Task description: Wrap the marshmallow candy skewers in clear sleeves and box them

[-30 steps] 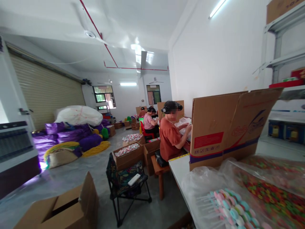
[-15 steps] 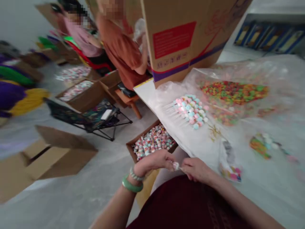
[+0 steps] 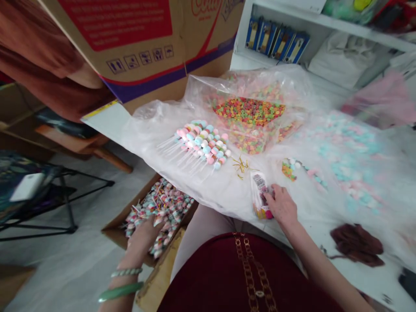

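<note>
My left hand (image 3: 146,236) is down over a cardboard box (image 3: 118,234) of wrapped marshmallow sticks (image 3: 169,197), beside the table. Its fingers are blurred against the sticks, so I cannot tell whether they hold one. On the table, my right hand (image 3: 282,204) has its fingers closed at a printed clear plastic bag (image 3: 259,184) with pink and yellow along its lower end. Golden twist ties (image 3: 240,164) lie just beyond that bag. To their left, several skewers of pastel marshmallows (image 3: 203,141) rest in a row, their clear sticks toward the table edge.
An open plastic sack of colourful cereal rings (image 3: 250,110) stands behind the skewers, near a large carton (image 3: 146,52). Loose marshmallows (image 3: 351,160) spread at right, with a dark brown cloth (image 3: 357,243) nearer. A folding chair (image 3: 32,190) and a person's sleeve (image 3: 42,56) are at left.
My hands were together at a small wrapped piece before my lap. The left has moved down to the box, the right across to the printed bag. The view has swung right.
</note>
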`<act>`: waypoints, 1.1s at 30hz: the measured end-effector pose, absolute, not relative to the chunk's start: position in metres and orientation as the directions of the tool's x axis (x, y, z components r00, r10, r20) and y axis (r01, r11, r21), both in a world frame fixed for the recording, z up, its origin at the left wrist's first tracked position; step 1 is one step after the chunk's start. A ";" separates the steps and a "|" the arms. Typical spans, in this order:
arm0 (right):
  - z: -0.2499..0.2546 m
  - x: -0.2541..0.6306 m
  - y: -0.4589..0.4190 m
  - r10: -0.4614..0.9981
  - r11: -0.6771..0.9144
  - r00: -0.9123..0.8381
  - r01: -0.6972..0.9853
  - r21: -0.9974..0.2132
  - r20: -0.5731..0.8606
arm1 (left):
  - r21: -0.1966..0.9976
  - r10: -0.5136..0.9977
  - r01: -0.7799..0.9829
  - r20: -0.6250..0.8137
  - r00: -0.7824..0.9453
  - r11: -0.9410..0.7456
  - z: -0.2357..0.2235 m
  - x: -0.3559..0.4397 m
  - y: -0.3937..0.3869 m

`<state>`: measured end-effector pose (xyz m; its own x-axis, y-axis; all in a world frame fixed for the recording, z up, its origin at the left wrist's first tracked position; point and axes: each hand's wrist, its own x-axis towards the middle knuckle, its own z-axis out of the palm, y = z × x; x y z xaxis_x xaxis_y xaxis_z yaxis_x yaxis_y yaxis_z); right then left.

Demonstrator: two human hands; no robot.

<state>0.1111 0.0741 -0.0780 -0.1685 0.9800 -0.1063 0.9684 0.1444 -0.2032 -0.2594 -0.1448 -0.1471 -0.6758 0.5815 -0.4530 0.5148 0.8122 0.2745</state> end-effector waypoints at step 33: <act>-0.061 0.007 0.058 0.788 -0.269 -0.497 0.255 -0.929 -0.365 | 0.764 0.808 -0.622 -0.471 -0.353 0.174 -0.054 -0.096 -0.007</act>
<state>0.0067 0.0576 -0.0605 -0.4965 0.7877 -0.3646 0.2547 -0.2694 -0.9287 -0.0962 -0.0073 -0.0540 -0.3529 0.8085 -0.4710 -0.6215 0.1737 0.7639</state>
